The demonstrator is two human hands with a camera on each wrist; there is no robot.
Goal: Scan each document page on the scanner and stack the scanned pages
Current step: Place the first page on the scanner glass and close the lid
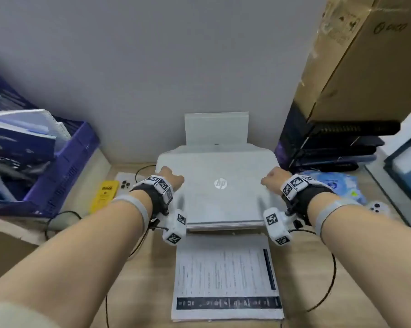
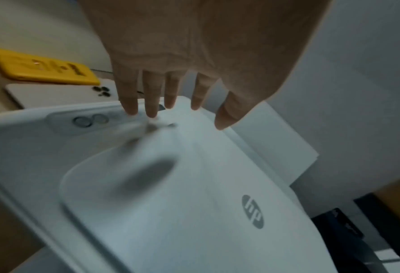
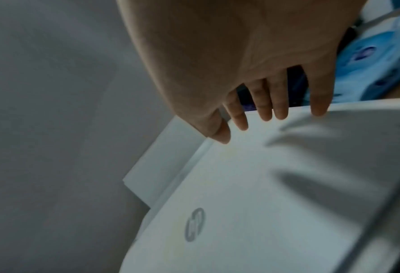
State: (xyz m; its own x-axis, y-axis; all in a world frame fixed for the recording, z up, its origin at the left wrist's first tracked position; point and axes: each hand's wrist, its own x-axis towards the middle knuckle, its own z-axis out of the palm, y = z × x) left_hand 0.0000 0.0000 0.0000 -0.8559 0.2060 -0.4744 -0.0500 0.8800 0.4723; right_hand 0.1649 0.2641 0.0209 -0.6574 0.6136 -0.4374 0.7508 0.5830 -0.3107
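A white HP scanner (image 1: 219, 200) stands on the wooden desk against the wall, its lid (image 2: 194, 212) down. My left hand (image 1: 170, 177) hovers over the lid's left side, fingers (image 2: 151, 96) straight and spread, holding nothing. Over the lid's right side my right hand (image 1: 274, 179) is open too, its fingertips (image 3: 264, 109) near the lid's (image 3: 252, 194) far edge. A stack of printed document pages (image 1: 227, 278) lies on the desk just in front of the scanner. Whether either hand touches the lid is unclear.
A yellow phone case (image 1: 104, 195) and a white phone (image 1: 124, 184) lie left of the scanner. A blue crate (image 1: 57, 166) of books fills the left. Black letter trays (image 1: 337, 147), a cardboard box (image 1: 365, 55) and a blue packet (image 1: 337, 185) stand right.
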